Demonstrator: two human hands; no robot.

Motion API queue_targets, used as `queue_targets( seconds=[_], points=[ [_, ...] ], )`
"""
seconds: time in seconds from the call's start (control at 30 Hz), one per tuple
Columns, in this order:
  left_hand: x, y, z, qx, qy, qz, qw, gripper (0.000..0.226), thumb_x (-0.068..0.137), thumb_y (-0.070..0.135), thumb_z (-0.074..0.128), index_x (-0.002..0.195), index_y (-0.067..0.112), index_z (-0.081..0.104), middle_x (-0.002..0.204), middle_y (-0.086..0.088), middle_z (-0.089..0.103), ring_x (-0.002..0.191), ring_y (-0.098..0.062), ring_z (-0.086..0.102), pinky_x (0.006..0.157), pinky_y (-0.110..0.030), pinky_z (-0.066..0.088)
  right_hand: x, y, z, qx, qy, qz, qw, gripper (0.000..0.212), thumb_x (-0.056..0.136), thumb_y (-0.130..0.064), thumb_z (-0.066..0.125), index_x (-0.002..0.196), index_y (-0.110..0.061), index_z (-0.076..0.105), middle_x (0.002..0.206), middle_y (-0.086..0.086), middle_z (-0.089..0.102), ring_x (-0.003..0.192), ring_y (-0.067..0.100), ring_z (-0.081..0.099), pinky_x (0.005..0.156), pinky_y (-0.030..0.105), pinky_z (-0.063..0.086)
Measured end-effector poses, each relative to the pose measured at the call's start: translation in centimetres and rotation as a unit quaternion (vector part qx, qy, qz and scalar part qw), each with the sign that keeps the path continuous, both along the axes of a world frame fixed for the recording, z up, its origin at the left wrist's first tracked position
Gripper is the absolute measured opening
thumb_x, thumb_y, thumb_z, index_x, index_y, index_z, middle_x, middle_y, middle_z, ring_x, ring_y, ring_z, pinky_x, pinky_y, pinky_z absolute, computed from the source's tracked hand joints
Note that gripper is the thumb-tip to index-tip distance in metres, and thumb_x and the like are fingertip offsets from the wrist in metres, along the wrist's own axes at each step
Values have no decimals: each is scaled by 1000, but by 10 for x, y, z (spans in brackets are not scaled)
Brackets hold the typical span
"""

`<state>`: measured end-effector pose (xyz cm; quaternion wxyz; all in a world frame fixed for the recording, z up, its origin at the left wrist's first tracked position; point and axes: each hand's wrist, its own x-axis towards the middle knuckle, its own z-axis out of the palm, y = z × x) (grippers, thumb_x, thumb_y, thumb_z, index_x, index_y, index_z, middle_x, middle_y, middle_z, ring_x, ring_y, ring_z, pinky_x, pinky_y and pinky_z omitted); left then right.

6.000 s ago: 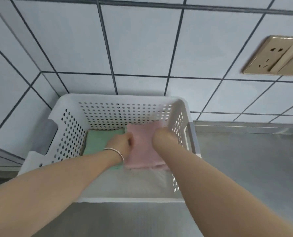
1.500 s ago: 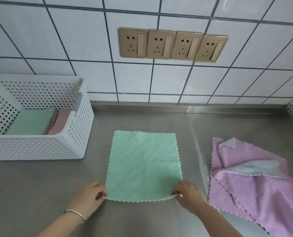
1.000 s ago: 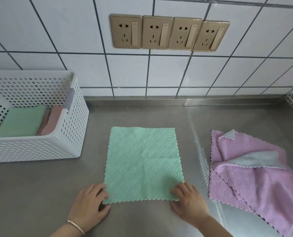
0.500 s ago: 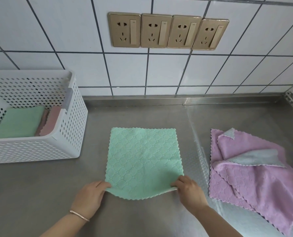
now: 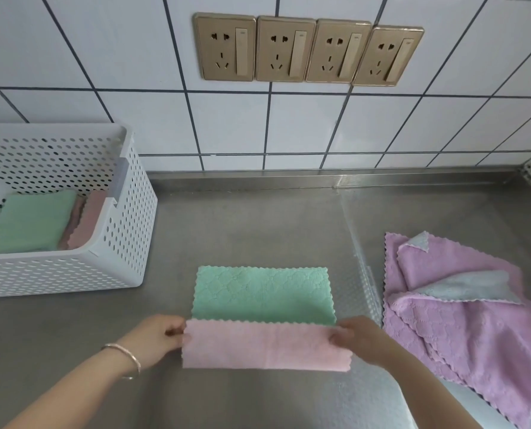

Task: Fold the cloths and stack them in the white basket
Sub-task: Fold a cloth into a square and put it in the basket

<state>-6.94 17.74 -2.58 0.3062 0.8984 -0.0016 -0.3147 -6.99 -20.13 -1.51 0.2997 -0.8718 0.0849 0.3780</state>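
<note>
Head: both hands (image 5: 152, 339) (image 5: 363, 339) pinch green/pink cloth (image 5: 262, 294), half-folded.

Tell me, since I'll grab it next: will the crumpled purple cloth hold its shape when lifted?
Probably not. The purple cloth lies in soft folds, so it likely droops. It looks thin, likely light, and its plush weave probably grips the steel counter.

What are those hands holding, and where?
Both hands, left and right, pinch the near corners of the green cloth, lifting its pink underside.
</note>
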Motion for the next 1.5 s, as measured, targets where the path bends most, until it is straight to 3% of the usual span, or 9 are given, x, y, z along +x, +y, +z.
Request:
queue_targets(
  seconds=[0.1,0.2,0.4,0.53,1.0,1.1,1.2,1.33,1.5],
  points=[
    [18,-9,0,-51,3,113,992,24,87,8,58,65,17,54,62,9,57,59,-4,47,61,-16,38,19,5,-3,29,-45,-115,992,27,88,-22,59,79,3,62,68,19,56,59,12,42,50,22,30],
    [33,-20,-6,-80,8,233,969,13,91,8,50,81,10,57,77,-11,61,66,-21,54,71,-32,51,34,14,-6,54,-86,-203,974,24,88,-24,61,92,-1,64,82,13,62,64,15,49,55,23,35],
    [57,-39,-16,45,-78,224,970,17,95,16,44,101,5,55,94,-18,64,87,-33,58,71,-31,37,52,28,-24,-23,-118,-232,965,21,90,-23,54,73,-12,53,67,2,52,74,23,49,55,28,31],
    [67,-40,-28,118,-72,177,974,23,97,21,40,109,7,54,105,-19,64,95,-36,58,77,-35,42,57,36,-29,-56,-131,-242,960,13,92,-23,51,82,-14,52,81,4,54,82,24,49,67,26,33],
    [78,-44,-38,188,-73,167,965,23,96,28,39,99,10,53,105,-18,64,97,-35,59,75,-34,43,62,40,-44,-100,-161,-329,925,24,90,-33,53,101,-16,65,103,10,68,97,29,59,72,30,38],
    [65,-50,-32,194,-157,234,940,21,91,32,50,89,11,50,90,-16,62,84,-35,60,66,-35,42,57,39,-41,-74,-173,-366,912,25,88,-32,56,109,-18,58,101,4,67,95,26,60,74,31,41],
    [51,-65,-36,203,-292,140,924,36,75,42,49,97,15,56,98,-11,58,89,-32,54,69,-39,48,45,41,-41,-83,-175,-343,919,39,84,-34,61,116,-15,48,104,4,61,93,25,58,77,35,44],
    [32,-106,-51,169,-306,-97,932,47,79,44,36,125,36,43,135,9,38,123,-21,38,99,-43,36,19,41,-45,-124,-139,-330,925,40,83,-35,58,116,-12,47,114,5,53,101,26,54,77,33,40],
    [21,-128,-74,247,-251,-192,916,56,81,53,34,134,36,37,152,2,24,136,-31,20,104,-59,17,1,45,-44,-214,-113,-254,936,42,85,-38,50,118,-14,47,120,4,46,114,23,43,90,33,37]
  ],
)
